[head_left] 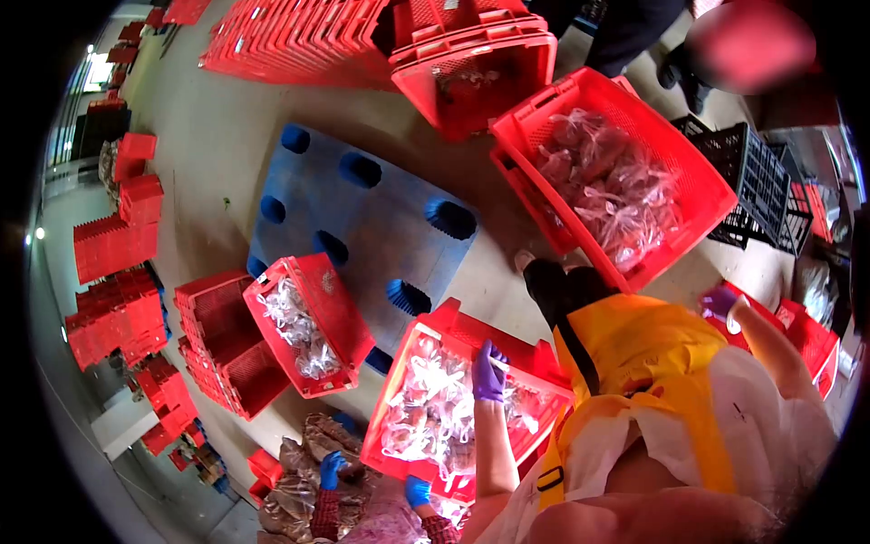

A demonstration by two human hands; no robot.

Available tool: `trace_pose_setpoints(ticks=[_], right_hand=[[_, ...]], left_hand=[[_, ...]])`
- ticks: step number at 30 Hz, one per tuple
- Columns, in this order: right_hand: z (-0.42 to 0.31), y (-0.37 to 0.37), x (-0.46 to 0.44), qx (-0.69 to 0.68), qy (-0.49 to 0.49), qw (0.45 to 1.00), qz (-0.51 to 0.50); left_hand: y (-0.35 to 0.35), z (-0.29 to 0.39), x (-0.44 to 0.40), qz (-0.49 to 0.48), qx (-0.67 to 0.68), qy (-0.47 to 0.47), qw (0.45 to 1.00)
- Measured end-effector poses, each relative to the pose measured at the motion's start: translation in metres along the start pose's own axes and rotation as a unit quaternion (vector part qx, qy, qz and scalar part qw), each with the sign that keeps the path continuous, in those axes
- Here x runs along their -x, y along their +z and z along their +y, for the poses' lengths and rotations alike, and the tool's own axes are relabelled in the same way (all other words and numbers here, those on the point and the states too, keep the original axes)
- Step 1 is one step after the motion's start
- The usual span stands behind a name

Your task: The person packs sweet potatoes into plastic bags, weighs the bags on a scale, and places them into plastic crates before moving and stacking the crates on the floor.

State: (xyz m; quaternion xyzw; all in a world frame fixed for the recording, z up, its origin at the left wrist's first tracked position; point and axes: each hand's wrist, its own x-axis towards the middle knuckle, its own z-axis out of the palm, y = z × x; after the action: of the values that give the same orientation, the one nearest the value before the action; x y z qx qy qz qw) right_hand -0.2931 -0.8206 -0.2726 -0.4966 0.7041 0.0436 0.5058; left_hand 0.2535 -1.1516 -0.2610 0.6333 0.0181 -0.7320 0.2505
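Observation:
My left hand, in a purple glove, is at the near wall of a red crate, its fingers closed around the rim. Clear knotted plastic bags fill that crate, shining brightly in the light. My right hand, also purple-gloved, is out to the right beside another red crate; its fingers are too unclear to read. Across the bagged crate, a co-worker's blue-gloved hand is at its lower edge, and that person's other blue-gloved hand is raised.
A blue pallet lies on the floor ahead. A red crate of reddish bags stands at upper right, near black crates. Another bag-filled crate and nested red crates stand left and behind. A second person's legs show above.

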Motion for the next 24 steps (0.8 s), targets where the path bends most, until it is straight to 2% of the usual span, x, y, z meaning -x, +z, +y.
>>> trace_pose_setpoints(ticks=[1,2,3,4,5,6,7,8,9,10,12,13,15,16,18,19,23,24], right_hand=[[0.009,0.006,0.011,0.114,-0.078,0.99,0.01],[0.007,0.012,0.02,0.17,-0.113,0.978,0.04],[-0.003,0.004,0.029,0.098,0.001,0.994,-0.049],[-0.01,0.0,0.036,0.226,-0.06,0.971,-0.055],[-0.011,0.003,0.042,0.077,0.024,0.996,-0.039],[-0.018,0.003,0.047,-0.044,0.111,0.992,-0.025],[-0.03,0.0,0.052,-0.165,0.193,0.967,0.01],[-0.059,-0.01,0.049,-0.252,0.273,0.928,0.04],[-0.071,-0.011,0.051,-0.324,0.294,0.897,0.062],[-0.077,-0.008,0.049,-0.321,0.318,0.89,0.062],[-0.104,-0.01,0.052,-0.405,0.335,0.845,0.1],[-0.102,-0.002,0.058,-0.437,0.349,0.823,0.098],[-0.107,0.014,0.068,-0.492,0.356,0.788,0.099],[-0.121,0.011,0.072,-0.461,0.375,0.801,0.074],[-0.106,0.044,0.092,-0.505,0.367,0.776,0.095],[-0.107,0.053,0.098,-0.505,0.372,0.773,0.097],[-0.13,0.059,0.109,-0.485,0.407,0.769,0.087],[-0.139,0.062,0.108,-0.479,0.424,0.764,0.088]], left_hand=[[0.0,0.007,-0.025,-0.013,0.006,-0.002,1.0],[0.001,0.013,-0.049,-0.026,0.011,-0.004,1.0],[0.006,0.021,-0.069,0.005,0.014,-0.014,1.0],[0.011,0.03,-0.086,-0.007,0.017,-0.017,1.0],[0.011,0.038,-0.107,-0.027,0.024,-0.013,0.999],[0.007,0.045,-0.129,-0.048,0.029,-0.009,0.998],[0.006,0.054,-0.153,-0.092,0.033,-0.009,0.995],[0.011,0.062,-0.176,-0.065,0.031,-0.011,0.997],[0.021,0.074,-0.19,-0.049,0.029,-0.02,0.998],[0.03,0.086,-0.208,-0.034,0.027,-0.029,0.999],[0.04,0.106,-0.242,-0.104,0.02,-0.021,0.994],[0.054,0.115,-0.25,-0.072,0.004,-0.012,0.997],[0.071,0.133,-0.287,-0.074,0.007,-0.019,0.997],[0.084,0.142,-0.301,-0.057,0.005,-0.017,0.998],[0.106,0.158,-0.325,-0.055,0.003,-0.015,0.998],[0.113,0.166,-0.338,-0.095,-0.007,-0.013,0.995],[0.13,0.176,-0.385,-0.052,-0.024,-0.001,0.998],[0.116,0.179,-0.415,-0.164,-0.032,0.007,0.986]])
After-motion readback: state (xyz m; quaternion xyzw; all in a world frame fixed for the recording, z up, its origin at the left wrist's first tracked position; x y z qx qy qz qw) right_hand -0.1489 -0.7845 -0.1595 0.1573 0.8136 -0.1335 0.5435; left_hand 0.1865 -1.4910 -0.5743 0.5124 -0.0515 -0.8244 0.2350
